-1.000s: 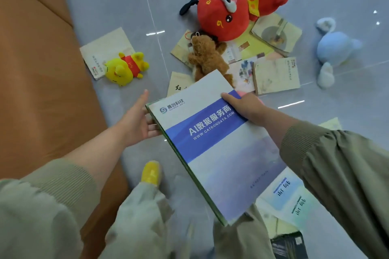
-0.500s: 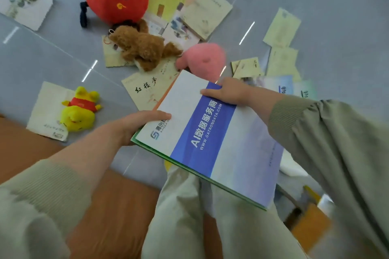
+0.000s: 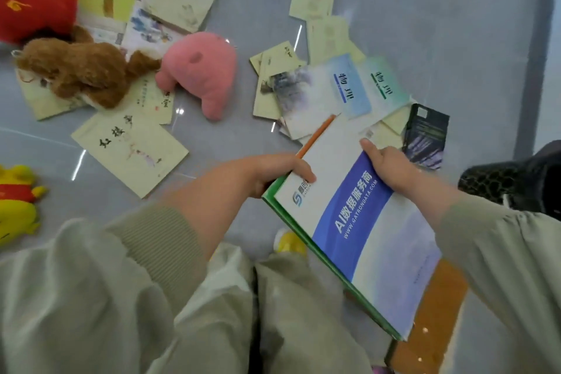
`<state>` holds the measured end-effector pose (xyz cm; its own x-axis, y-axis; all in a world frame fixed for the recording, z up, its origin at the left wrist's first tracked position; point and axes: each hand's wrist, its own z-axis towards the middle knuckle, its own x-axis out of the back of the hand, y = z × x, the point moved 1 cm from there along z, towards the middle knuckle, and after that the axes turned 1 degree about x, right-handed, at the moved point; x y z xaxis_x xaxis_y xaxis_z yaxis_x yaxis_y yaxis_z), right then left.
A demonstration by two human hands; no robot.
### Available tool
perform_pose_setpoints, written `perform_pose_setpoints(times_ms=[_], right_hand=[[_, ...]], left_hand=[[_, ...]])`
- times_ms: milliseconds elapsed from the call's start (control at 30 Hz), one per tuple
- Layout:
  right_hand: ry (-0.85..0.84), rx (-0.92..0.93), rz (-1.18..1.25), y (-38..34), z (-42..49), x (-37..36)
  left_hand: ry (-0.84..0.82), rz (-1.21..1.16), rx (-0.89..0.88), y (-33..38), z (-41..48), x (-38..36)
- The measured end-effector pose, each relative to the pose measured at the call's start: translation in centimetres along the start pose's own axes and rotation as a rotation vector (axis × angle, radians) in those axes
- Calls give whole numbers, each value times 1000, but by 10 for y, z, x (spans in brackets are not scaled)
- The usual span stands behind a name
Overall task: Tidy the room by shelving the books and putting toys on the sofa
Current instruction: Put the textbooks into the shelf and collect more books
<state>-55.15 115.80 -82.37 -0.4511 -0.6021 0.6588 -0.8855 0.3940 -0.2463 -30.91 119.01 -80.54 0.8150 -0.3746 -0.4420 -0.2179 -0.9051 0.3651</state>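
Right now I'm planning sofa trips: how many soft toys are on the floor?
4: red toy top left, brown toy just below it, pink toy right of the brown, yellow toy at the left edge. Others may lie outside the frame.

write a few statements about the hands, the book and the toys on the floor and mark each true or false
1. The left hand and the right hand both hold the blue and white book. True.
2. The pink plush lies on a sofa. False: it lies on the grey floor.
3. The brown plush lies partly on cream books. True.
4. The dark book is held in the left hand. False: it lies on the floor, beyond the right hand.
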Motion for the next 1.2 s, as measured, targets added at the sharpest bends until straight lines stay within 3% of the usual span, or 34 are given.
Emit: perform_pose_setpoints(times_ms=[267,400,533,633,767,900,1033,1200], right_hand=[[188,-79,1,153,-23,19],[317,-88,166,203,-64,10],[345,-133,226,240,-111,-12],[343,-168,204,259,-141,-16],[338,-183,-28,279,-166,-7],[183,-161,-240,283,-200,-10],[51,-109,-236,306,-232,-36],[475,-11,-205,301,-237,-46]], left_hand=[[-56,149,-94,-8,89,-126],[-63,270,-140,-18,87,-183],[-60,276,-135,-53,75,-233],[-30,195,-132,-82,67,-269],[84,83,-164,-95,78,-295],[162,52,-320,-85,101,-304],[174,-49,-335,-78,111,-308],[159,-153,-292,-59,119,-308]])
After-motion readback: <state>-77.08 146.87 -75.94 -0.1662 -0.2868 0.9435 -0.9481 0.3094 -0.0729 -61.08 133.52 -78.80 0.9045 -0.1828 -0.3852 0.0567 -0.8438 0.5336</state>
